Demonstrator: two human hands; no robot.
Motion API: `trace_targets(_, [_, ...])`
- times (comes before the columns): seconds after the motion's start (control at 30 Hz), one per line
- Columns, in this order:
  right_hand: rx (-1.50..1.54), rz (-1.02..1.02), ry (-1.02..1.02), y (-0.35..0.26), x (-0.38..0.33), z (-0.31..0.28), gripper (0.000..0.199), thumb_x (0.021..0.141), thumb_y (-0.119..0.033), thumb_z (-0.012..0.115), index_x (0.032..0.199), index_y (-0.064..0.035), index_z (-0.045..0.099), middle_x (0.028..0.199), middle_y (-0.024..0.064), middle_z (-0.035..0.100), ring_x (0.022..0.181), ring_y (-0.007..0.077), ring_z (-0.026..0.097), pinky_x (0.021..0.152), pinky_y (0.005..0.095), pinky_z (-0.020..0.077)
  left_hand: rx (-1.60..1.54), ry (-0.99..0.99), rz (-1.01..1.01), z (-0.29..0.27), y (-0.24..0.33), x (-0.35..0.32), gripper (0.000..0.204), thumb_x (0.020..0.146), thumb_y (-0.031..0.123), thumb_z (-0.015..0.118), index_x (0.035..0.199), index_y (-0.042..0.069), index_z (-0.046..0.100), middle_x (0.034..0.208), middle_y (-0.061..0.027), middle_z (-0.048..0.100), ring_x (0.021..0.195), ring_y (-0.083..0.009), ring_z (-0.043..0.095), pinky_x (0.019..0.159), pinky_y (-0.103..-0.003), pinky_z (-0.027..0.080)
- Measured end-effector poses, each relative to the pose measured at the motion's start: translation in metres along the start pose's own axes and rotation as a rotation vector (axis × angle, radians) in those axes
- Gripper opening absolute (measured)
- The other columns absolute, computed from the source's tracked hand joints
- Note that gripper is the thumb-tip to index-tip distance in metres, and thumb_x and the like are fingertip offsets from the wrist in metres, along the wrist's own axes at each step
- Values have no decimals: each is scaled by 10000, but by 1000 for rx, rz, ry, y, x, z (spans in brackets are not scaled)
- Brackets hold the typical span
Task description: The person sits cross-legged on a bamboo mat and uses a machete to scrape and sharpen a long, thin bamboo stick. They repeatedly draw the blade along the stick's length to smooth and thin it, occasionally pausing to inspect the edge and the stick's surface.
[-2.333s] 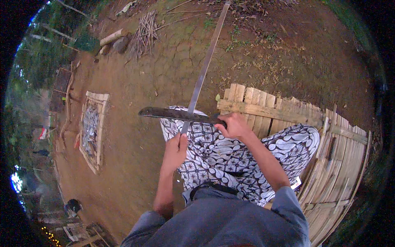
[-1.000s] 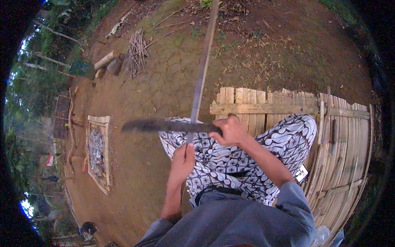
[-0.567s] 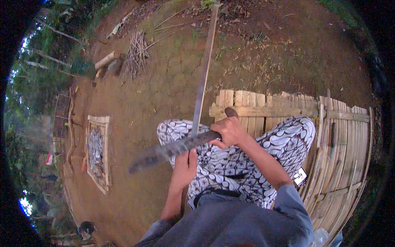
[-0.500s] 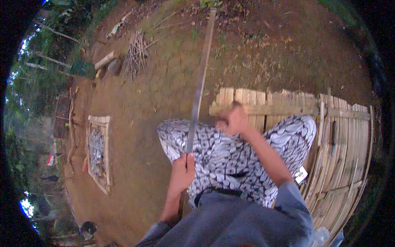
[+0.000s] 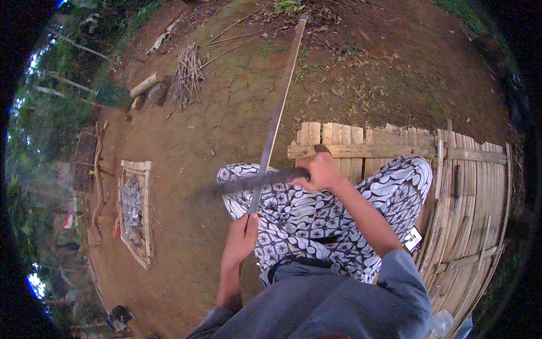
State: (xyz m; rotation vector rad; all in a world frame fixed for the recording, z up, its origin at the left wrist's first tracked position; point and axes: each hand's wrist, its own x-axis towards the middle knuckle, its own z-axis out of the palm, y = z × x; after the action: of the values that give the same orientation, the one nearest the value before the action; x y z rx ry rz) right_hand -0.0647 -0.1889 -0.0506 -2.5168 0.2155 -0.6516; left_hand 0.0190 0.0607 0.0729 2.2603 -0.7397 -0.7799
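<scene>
My left hand (image 5: 241, 240) is closed around the near end of a long, thin bamboo strip (image 5: 278, 118). The strip runs away from me over the bare ground, its far end close to some green leaves. In my right hand (image 5: 320, 172) is the handle of a machete; its dark blade (image 5: 240, 185) points left and is blurred toward the tip. The blade lies across the strip, a little beyond my left hand and above my patterned trousers (image 5: 305, 209). Whether its edge touches the strip, I cannot tell.
I sit on a bamboo slat platform (image 5: 480, 198), with a phone (image 5: 413, 239) by my right hip and another knife (image 5: 457, 182) farther right. To the left, a wooden frame (image 5: 149, 214) surrounds ash-grey material. Beyond are a stick bundle (image 5: 188, 76) and a log (image 5: 145, 83).
The machete, blurred beyond recognition before, now stretches leftward across the strip. The strip's far end has shifted right, and my left hand has moved slightly left and down.
</scene>
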Motion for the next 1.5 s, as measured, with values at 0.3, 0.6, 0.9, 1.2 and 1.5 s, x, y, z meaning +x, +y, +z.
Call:
trace_targets(0.3, [192, 218, 17, -7, 2, -15, 586, 790, -560, 516, 843, 10, 642, 646, 237, 591, 667, 415, 590, 637, 464, 481, -183, -27, -53, 6, 13, 8, 346, 937, 234, 458, 689, -6, 481, 525, 21, 425, 499, -52, 368, 439, -273, 307])
trace_targets(0.6, [103, -115, 22, -21, -1, -4, 480, 701, -516, 639, 730, -37, 608, 581, 106, 568, 561, 298, 590, 520, 376, 451, -269, -113, -242, 13, -23, 23, 379, 931, 313, 474, 692, 23, 511, 549, 28, 433, 499, -67, 372, 447, -274, 304])
trace_targets(0.9, [18, -45, -3, -21, 4, -7, 526, 732, -559, 574, 745, -35, 629, 585, 151, 576, 561, 331, 587, 535, 401, 451, -164, 56, -141, 22, -31, 16, 391, 946, 273, 441, 670, 1, 487, 551, 18, 413, 527, -55, 357, 455, -270, 293])
trace_targets(1.2, [140, 111, 155, -20, -2, 4, 602, 748, -622, 504, 835, -49, 664, 595, 187, 590, 585, 367, 591, 627, 446, 484, -179, -83, -78, -3, -17, 19, 399, 943, 266, 448, 658, -12, 481, 505, -9, 380, 488, -72, 357, 437, -295, 306])
trace_targets(1.5, [250, 734, 175, 33, 14, -31, 542, 813, -494, 515, 813, 37, 622, 631, 216, 597, 629, 400, 592, 614, 465, 480, -111, -86, -76, -2, -26, -7, 382, 936, 261, 464, 665, -8, 486, 526, 34, 385, 510, -65, 349, 447, -287, 302])
